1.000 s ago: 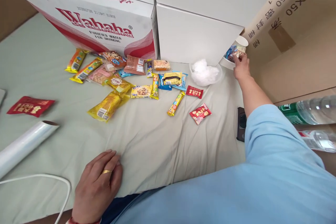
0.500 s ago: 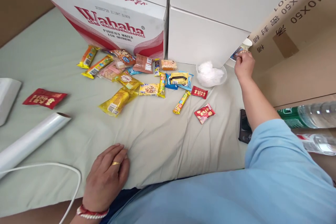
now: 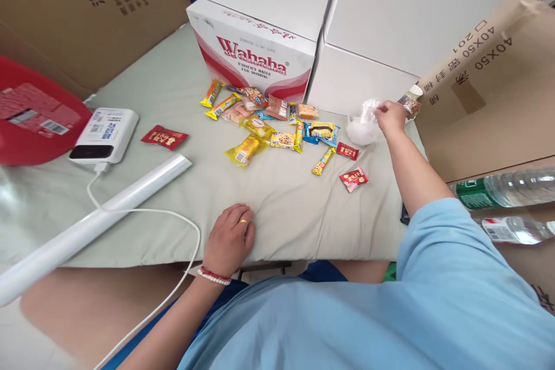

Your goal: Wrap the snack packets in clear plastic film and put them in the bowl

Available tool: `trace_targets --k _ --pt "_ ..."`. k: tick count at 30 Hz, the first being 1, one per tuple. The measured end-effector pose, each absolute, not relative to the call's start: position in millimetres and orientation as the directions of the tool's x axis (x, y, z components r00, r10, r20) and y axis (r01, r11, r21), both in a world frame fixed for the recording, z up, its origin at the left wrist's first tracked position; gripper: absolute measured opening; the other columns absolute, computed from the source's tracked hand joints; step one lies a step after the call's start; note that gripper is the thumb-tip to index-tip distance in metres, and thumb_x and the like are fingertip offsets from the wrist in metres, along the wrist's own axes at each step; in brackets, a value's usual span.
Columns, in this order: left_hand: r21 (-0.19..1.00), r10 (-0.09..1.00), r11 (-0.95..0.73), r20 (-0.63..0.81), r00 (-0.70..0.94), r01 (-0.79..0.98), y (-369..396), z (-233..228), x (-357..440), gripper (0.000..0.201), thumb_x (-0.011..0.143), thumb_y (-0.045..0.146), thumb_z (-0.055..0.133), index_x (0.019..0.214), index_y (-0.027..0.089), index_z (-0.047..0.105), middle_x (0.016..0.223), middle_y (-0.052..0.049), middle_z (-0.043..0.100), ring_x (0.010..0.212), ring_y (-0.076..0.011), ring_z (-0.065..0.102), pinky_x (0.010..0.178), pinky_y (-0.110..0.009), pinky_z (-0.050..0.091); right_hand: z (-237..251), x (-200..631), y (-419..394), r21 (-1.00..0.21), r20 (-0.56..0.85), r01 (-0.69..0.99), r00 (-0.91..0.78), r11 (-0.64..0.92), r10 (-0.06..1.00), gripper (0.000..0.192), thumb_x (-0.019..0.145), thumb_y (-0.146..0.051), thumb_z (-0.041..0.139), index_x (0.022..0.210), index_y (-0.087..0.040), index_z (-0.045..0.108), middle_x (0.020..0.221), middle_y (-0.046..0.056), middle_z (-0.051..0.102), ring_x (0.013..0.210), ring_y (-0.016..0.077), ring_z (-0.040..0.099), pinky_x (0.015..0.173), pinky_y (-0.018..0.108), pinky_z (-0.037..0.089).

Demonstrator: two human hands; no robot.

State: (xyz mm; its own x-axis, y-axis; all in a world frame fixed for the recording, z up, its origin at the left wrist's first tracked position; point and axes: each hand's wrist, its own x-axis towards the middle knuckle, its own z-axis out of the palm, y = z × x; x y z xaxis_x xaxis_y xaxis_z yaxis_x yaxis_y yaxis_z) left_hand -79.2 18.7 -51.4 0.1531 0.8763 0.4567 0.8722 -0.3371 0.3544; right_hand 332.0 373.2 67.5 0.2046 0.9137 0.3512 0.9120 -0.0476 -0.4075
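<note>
In the head view, pinching with the right grip (image 3: 392,119) on a white wad (image 3: 368,111), drawn up above a clear bowl (image 3: 367,140) with its lower part inside. Partly hiding, just right of that grip, a cup (image 3: 416,91) with a printed packet (image 3: 411,107) beside or in it; cannot tell which. Resting the left grip (image 3: 229,234) palm down on the cloth-covered bench (image 3: 281,196), relaxed and unclosed, fingers loosely bent; wearing a ring (image 3: 243,221) on it and a bracelet (image 3: 215,276) at the wrist.

Below and left of the right grip, near: two small red packets (image 3: 354,179) and a yellow stick (image 3: 324,161), lying apart from the bowl. Farther left of that grip, beyond the left one: blue packets (image 3: 311,133) under a yellow pack (image 3: 322,129), a cookie pack (image 3: 284,139), a yellow bag (image 3: 246,150) and more snacks (image 3: 277,107), lying along the foot of a Wahaha box (image 3: 255,52). Behind the right grip, white boxes (image 3: 364,78).

Left of the left grip: a cable (image 3: 165,212) running across a shiny roll (image 3: 130,196) to a white device (image 3: 103,136), with a larger red packet (image 3: 165,137) between device and snacks. Well right of both grips: a carton (image 3: 481,110) and two bottles (image 3: 498,189) on their sides.
</note>
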Motion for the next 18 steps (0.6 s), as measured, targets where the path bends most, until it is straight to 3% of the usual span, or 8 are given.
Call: trace_targets --k 3,6,8,11,14,16,18 --pt "0.397 0.873 -0.332 0.473 0.119 0.856 18.1 -53.0 -80.4 0.023 0.091 0.009 0.052 0.105 0.018 0.068 0.106 -0.012 0.07 0.111 -0.0281 0.064 0.098 -0.045 0.055 82.0 331.8 340.9 -0.742 0.338 0.669 0.318 0.043 0.886 0.013 0.082 -0.034 0.065 0.079 -0.022 0.061 0.075 0.002 0.061 0.07 0.0172 0.059 0.072 0.034 0.054" --pt "0.477 0.854 -0.335 0.518 0.049 0.813 16.0 -51.1 -82.6 0.019 0.094 0.011 0.053 0.103 0.019 0.067 0.105 -0.011 0.07 0.105 -0.0258 0.064 0.095 -0.042 0.055 82.2 307.6 278.8 -0.976 0.09 0.214 0.289 0.028 0.953 0.023 0.077 -0.042 0.07 0.078 -0.025 0.054 0.065 -0.004 0.05 0.052 0.0113 0.042 0.049 0.025 0.042" --pt "0.578 0.858 -0.323 0.513 -0.026 0.749 13.4 -45.3 -80.7 0.016 0.096 0.015 0.053 0.102 0.019 0.067 0.103 -0.01 0.071 0.103 -0.024 0.065 0.092 -0.04 0.055 70.2 278.2 224.9 -0.999 -0.035 -0.006 0.124 -0.035 0.992 0.028 0.068 -0.041 0.076 0.079 -0.026 0.055 0.064 -0.005 0.049 0.049 0.0101 0.037 0.044 0.024 0.036" --pt "0.794 0.927 -0.252 0.363 -0.098 0.553 9.6 -31.5 -66.1 0.016 0.1 0.024 0.052 0.101 0.02 0.068 0.095 -0.007 0.07 0.091 -0.0198 0.067 0.084 -0.035 0.055 39.1 223.0 140.8 -0.974 -0.177 -0.138 -0.031 -0.179 0.984 0.029 0.067 -0.042 0.08 0.081 -0.027 0.059 0.063 -0.005 0.051 0.049 0.0104 0.035 0.043 0.024 0.033" --pt "0.968 0.991 -0.094 0.114 -0.072 0.234 10.9 -21.0 -41.3 0.025 0.098 0.038 0.057 0.109 0.02 0.07 0.099 -0.007 0.071 0.089 -0.0188 0.068 0.072 -0.031 0.055 9.8 172.3 72.2 -0.959 -0.257 -0.087 -0.131 -0.269 0.957 0.03 0.069 -0.049 0.083 0.075 -0.026 0.065 0.06 -0.004 0.052 0.051 0.0108 0.035 0.046 0.025 0.032" --pt "1.0 0.999 0.016 -0.016 -0.038 0.008 14.2 -20.0 -27.3 0.033 0.09 0.045 0.068 0.11 0.018 0.07 0.104 -0.009 0.071 0.09 -0.0195 0.068 0.068 -0.029 0.053 -1.3 150.5 43.4 -0.955 -0.283 -0.026 -0.213 -0.295 0.935 0.032 0.071 -0.051 0.085 0.073 -0.025 0.067 0.062 -0.004 0.054 0.054 0.0112 0.039 0.05 0.025 0.035" --pt "0.979 0.991 0.12 -0.128 -0.036 -0.164 17.0 -22.6 -20.1 0.033 0.082 0.046 0.076 0.097 0.017 0.07 0.09 -0.006 0.07 0.079 -0.0165 0.065 0.065 -0.028 0.051 -5.4 140.9 29.6 -0.947 -0.305 -0.032 -0.23 -0.321 0.924 0.034 0.073 -0.054 0.085 0.077 -0.024 0.069 0.064 -0.004 0.055 0.055 0.0105 0.039 0.051 0.024 0.035"
